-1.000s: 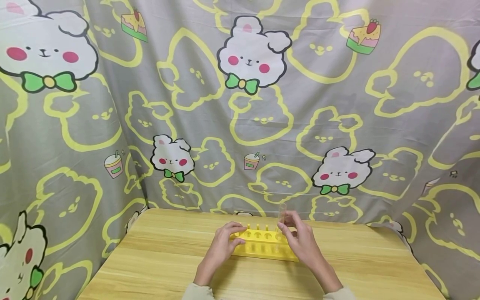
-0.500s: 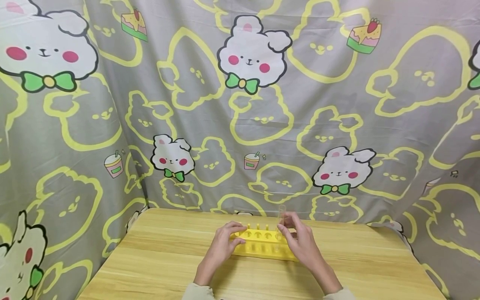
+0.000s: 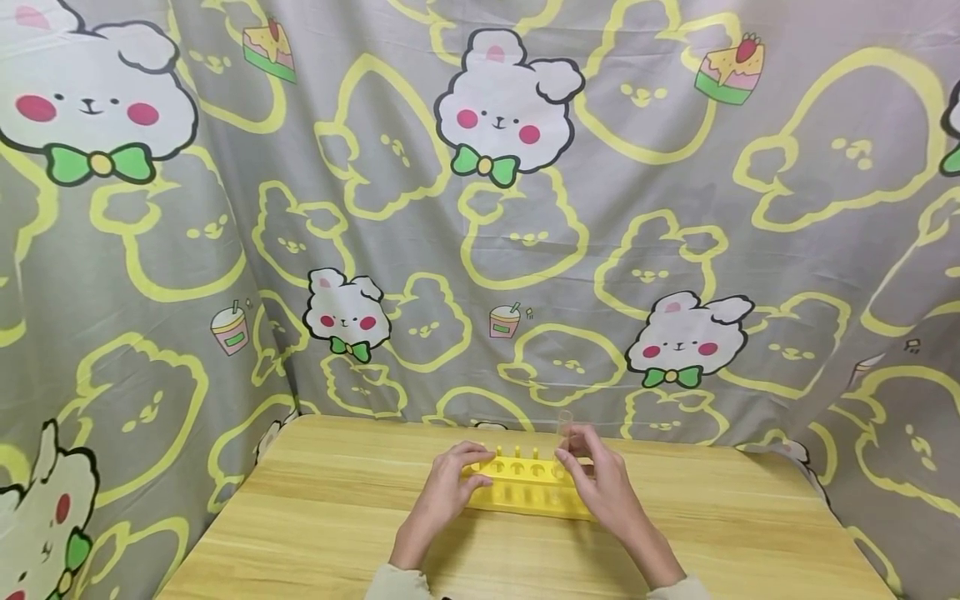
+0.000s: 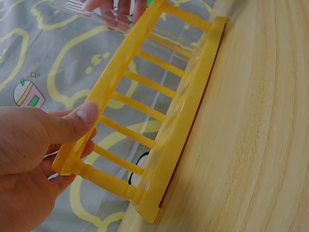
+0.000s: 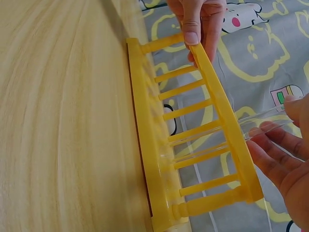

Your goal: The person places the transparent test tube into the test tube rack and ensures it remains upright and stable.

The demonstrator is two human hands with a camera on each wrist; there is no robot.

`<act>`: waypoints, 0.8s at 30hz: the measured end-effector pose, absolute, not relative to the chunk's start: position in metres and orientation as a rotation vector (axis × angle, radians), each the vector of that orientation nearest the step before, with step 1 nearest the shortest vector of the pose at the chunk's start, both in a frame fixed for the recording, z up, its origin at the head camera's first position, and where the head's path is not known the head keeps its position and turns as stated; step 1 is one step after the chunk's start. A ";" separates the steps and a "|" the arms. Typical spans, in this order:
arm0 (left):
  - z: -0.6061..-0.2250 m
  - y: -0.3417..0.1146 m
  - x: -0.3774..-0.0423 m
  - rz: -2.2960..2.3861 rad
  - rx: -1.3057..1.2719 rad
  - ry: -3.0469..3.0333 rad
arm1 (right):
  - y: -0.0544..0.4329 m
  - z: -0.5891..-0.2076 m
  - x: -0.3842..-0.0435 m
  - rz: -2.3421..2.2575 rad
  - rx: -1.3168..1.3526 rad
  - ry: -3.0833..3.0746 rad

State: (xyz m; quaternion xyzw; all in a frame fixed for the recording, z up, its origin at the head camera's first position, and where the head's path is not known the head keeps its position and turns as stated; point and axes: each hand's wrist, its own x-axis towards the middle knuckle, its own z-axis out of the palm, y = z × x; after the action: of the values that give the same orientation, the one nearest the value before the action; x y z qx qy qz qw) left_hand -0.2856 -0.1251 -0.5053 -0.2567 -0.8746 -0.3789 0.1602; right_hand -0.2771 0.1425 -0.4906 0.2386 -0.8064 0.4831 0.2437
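Observation:
A yellow plastic test tube rack [image 3: 525, 508] stands on the table, with a row of round holes in its top and pegs along its back. My left hand [image 3: 450, 483] grips the rack's left end, thumb [image 4: 87, 113] on the near edge of the top bar and fingers behind it. Near the right end, a clear test tube [image 3: 565, 427] stands upright through one hole. My right hand [image 3: 603, 479] pinches this tube just above the rack. In the right wrist view the lower part of the tube [image 5: 198, 137] shows between the rack's two levels.
The wood-grain table [image 3: 315, 508] extends on both sides of the rack and in front of it. Behind the table hangs a grey curtain [image 3: 420, 242] printed with rabbits and yellow outlines, and it continues along the left and right sides.
The test tube appears to sit slightly lower in the rack than a second ago. Both hands and the rack are nearly where they were.

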 end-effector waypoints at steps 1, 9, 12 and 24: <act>-0.505 -0.125 -0.286 -1.081 -0.735 -2.495 | 0.142 -0.491 -0.277 1.322 0.652 -2.203; -0.504 -0.126 -0.285 -1.072 -0.737 -2.479 | 0.142 -0.490 -0.278 1.314 0.643 -2.219; -0.503 -0.126 -0.285 -1.071 -0.738 -2.482 | 0.142 -0.490 -0.279 1.320 0.651 -2.217; -0.502 -0.123 -0.284 -1.036 -0.757 -2.490 | 0.145 -0.491 -0.276 1.342 0.652 -2.223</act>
State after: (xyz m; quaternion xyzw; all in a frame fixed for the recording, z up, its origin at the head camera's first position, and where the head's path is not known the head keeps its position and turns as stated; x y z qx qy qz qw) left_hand -0.2841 -0.1232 -0.5024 -0.2664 -0.8761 -0.3644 0.1695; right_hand -0.2757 0.1445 -0.4911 0.2368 -0.8081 0.4879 0.2299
